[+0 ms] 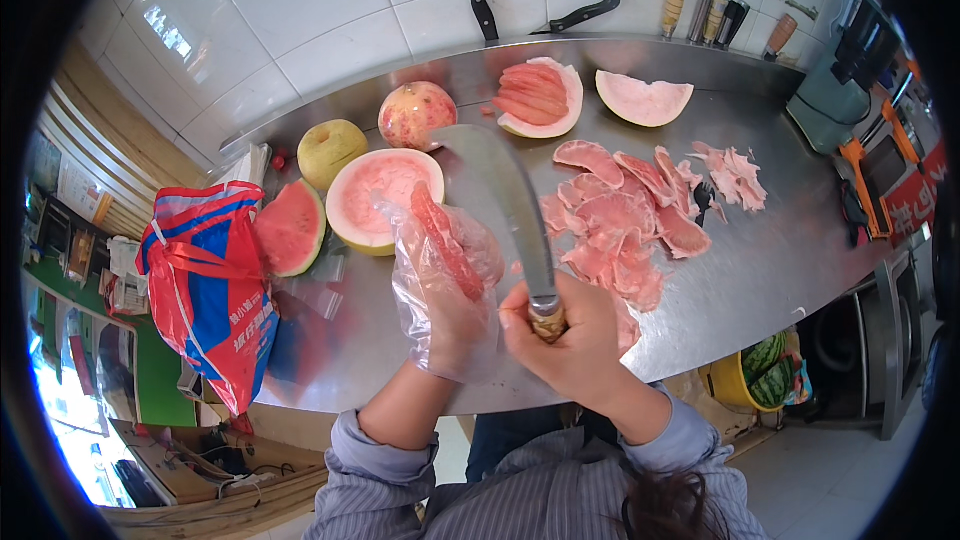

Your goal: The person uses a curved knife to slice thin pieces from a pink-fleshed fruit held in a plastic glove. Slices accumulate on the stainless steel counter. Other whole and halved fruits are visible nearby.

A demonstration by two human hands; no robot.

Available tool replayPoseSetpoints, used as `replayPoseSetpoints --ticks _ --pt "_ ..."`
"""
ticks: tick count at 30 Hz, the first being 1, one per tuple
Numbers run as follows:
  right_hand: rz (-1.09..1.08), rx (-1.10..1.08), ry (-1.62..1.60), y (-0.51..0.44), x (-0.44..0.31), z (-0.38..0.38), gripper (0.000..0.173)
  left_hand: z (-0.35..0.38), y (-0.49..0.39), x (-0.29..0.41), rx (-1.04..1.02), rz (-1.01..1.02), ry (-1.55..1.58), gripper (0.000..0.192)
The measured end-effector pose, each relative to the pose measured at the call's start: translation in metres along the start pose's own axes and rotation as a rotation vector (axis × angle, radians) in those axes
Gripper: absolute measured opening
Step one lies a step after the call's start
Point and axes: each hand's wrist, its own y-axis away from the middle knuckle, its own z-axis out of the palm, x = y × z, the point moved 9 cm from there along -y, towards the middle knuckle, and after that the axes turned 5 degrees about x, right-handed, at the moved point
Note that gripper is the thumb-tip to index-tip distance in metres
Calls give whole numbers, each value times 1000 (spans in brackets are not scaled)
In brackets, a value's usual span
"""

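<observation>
My left hand (450,315), in a clear plastic glove, holds a peeled pink pomelo segment (444,240). Close beside it, my right hand (581,345) grips the handle of a knife with a long curved blade (517,195), which points up and away from me. Left of the gloved hand sits a hollowed pomelo half (367,191) with a pink lining. To the right of the blade lies a pile of pink pomelo membranes (607,217). Farther back, a piece of rind (574,101) holds several peeled segments (532,94).
A red and blue bag (210,292), a watermelon wedge (289,232), a yellow fruit (331,154) and a red-speckled fruit (417,115) stand at left. Rind (645,99) lies at the back. Knife handles (484,13) rise behind the steel counter (780,255); a grey-green machine (832,101) stands right.
</observation>
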Motion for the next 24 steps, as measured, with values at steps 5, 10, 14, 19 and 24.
replayPoseSetpoints --ticks 5,10,14,19,24 --pt "209 85 74 7 38 -54 9 11 0 -3 -11 -95 48 54" --pt "127 42 89 19 23 -63 29 12 1 3 13 57 -30 56" --pt "468 -214 -225 54 16 -40 38 7 5 7 -2 143 -86 50" --pt "351 -233 -60 50 12 -30 39 -7 7 14 -23 456 -766 49" --pt "368 -250 -63 49 12 -28 38 -8 10 13 -13 541 -844 49"
